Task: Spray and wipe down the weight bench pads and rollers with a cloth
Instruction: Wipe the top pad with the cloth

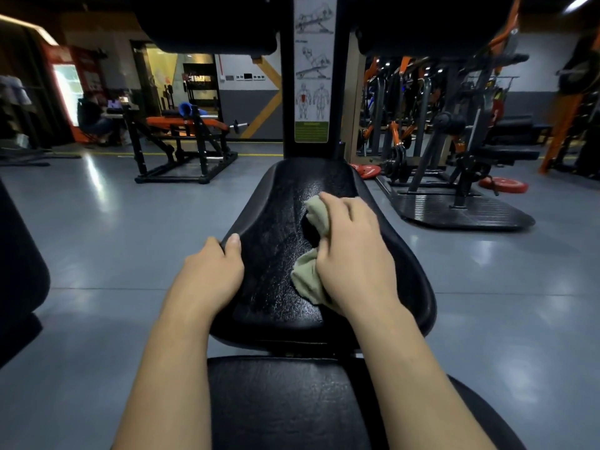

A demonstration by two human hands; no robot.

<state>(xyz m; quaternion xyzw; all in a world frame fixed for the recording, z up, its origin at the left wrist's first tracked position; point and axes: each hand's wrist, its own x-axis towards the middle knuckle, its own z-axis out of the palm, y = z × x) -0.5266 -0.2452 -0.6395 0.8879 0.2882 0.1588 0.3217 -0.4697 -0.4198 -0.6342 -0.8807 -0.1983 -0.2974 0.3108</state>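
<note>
Presently wiping the seat pad (279, 222), with the cloth (307, 278) bunched under the curled fingers (337, 216) of the right hand (352, 251), mid-pad. Bracing with the left hand (211, 271), thumb gripping over the pad's left edge. Judged outstanding: rollers (211, 24) above, nearer pad (276, 401) below.

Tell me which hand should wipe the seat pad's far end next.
Right. The right hand holds the cloth on the seat pad; the left hand grips the pad's left edge and holds no cloth.
</note>
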